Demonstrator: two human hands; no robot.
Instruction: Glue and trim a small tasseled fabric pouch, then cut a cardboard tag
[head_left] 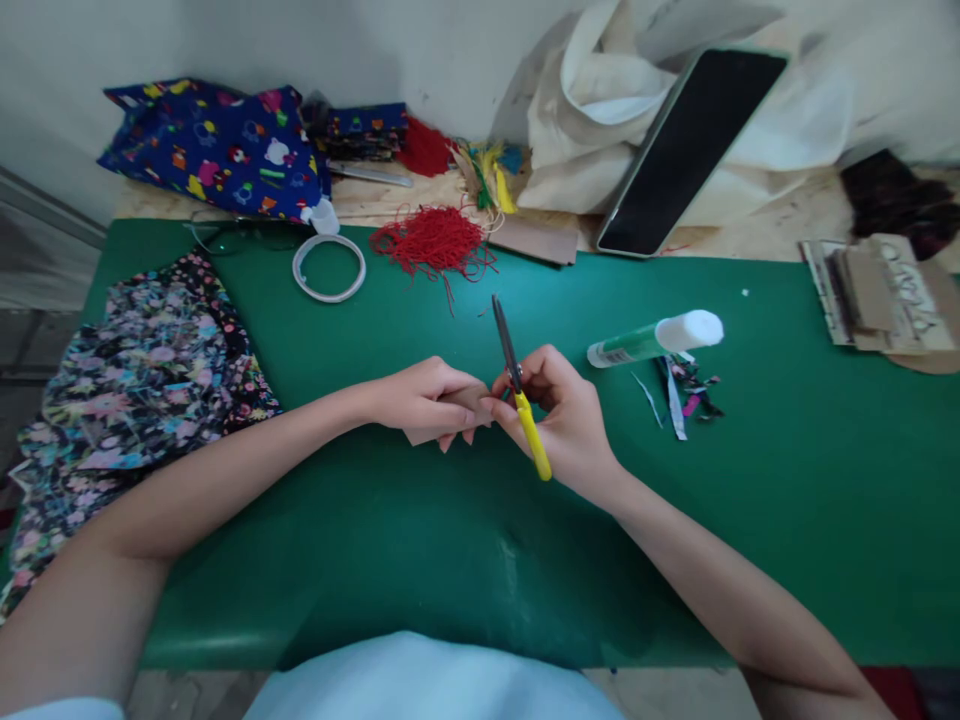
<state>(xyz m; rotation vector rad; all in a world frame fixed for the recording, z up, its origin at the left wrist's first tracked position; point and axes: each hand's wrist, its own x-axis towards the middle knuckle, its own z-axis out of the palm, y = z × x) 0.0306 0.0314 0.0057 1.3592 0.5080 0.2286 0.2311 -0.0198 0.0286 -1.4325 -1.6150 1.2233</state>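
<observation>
My left hand (431, 398) is closed on a small piece of brown cardboard (427, 434), its thumb lying along the top. My right hand (562, 415) holds a pair of scissors (534, 438) with yellow handles, the dark blades pointing away from me. With thumb and forefinger the right hand also pinches at the cardboard's right end; whether something thin is between those fingertips I cannot make out. Beyond the hands lies a heap of red string (439, 240). To the right is a glue stick (649, 340) with a white cap, beside small fabric scraps (682, 395).
Floral fabric (150, 370) covers the green table's (360, 560) left side. A roll of tape (328, 268) lies near a blue patterned cloth bundle (217, 150). At the back a phone (690, 150) leans on a cream bag (577, 140). Cardboard pieces (874, 295) are stacked far right.
</observation>
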